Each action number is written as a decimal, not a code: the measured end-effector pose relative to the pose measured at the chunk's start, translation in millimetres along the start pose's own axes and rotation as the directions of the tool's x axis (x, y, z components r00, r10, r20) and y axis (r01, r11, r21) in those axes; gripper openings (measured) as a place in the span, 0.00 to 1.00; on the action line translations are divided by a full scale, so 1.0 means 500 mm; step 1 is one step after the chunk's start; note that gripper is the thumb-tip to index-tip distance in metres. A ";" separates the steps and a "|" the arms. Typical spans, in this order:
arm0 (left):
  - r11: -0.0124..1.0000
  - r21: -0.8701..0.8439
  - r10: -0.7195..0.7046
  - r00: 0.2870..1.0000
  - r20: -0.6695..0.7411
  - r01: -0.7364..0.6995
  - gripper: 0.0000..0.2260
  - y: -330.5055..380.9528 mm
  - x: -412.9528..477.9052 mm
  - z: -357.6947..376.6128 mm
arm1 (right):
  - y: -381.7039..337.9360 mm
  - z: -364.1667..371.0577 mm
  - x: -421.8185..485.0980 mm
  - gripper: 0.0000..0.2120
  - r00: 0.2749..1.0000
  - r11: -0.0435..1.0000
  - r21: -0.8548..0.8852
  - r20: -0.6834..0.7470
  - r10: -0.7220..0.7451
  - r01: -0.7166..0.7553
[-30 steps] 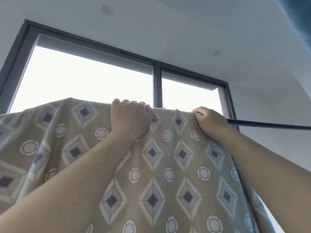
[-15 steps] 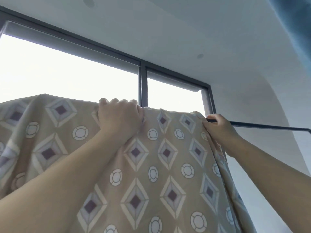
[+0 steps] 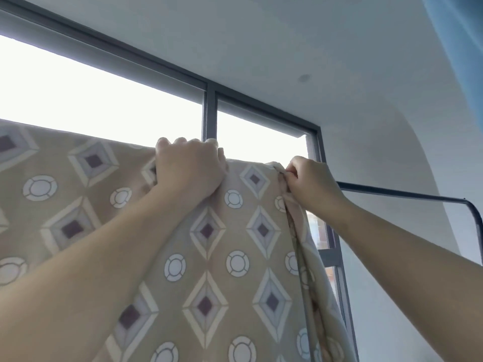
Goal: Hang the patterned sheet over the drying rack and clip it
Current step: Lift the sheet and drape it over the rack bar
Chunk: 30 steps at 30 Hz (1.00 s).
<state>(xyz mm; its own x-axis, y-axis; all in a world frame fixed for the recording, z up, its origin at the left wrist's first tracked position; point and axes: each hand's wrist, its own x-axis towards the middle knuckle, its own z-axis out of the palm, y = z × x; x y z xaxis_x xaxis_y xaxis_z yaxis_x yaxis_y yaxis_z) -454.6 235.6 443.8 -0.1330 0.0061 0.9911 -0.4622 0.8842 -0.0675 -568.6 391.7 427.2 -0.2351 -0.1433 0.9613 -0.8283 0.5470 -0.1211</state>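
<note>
Beige patterned sheet point(image 3: 235, 257) hiding rack rail point(image 3: 392, 193)

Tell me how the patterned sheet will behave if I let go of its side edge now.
Likely floppy: the patterned sheet bunches into folds under the right hand. Probably slides little, since it drapes over the rack bar. No clip is visible, so it may shift.

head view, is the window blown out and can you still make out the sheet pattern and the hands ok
In the head view the window is blown out to plain white, no outdoor detail except a small strip by the sheet's right edge; the backlit patterned sheet still shows its diamonds and circles clearly; the left hand and right hand are evenly lit, slightly soft; the rack bar bows from wide-angle distortion.
</note>
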 end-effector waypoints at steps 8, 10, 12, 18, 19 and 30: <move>0.995 0.054 -0.085 0.993 -0.086 0.090 0.16 0.006 -0.009 -0.001 | 0.105 -0.014 0.060 0.09 0.825 0.705 0.476 0.082 0.560 -0.526; 0.990 0.090 -0.100 0.994 -0.044 0.104 0.18 0.012 -0.008 -0.004 | 0.120 -0.026 0.058 0.09 0.784 0.658 0.500 0.069 0.617 -0.563; 0.986 0.126 -0.120 0.990 0.077 0.110 0.20 0.027 0.002 -0.008 | 0.109 -0.032 0.046 0.11 0.800 0.649 0.523 0.113 0.590 -0.552; 0.992 0.129 -0.041 0.957 0.287 0.004 0.21 0.064 0.015 0.000 | 0.037 -0.033 0.017 0.21 0.695 0.594 0.444 0.655 0.296 -0.671; 0.991 0.137 -0.028 0.963 0.267 -0.009 0.20 0.061 0.013 0.001 | 0.031 -0.033 0.017 0.15 0.695 0.599 0.447 0.664 0.276 -0.664; 0.994 0.113 -0.013 0.988 0.156 -0.005 0.21 0.054 0.013 0.005 | 0.049 -0.009 0.075 0.12 0.792 0.227 0.787 0.462 0.400 -0.574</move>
<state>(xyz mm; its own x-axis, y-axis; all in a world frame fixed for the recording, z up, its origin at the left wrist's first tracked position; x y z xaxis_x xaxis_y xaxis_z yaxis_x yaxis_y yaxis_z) -470.0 258.5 448.1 -0.2619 -0.0778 0.9619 -0.5574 0.8259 -0.0850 -595.1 403.5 461.2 -0.7522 -0.2758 0.5984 -0.4533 -0.4426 -0.7737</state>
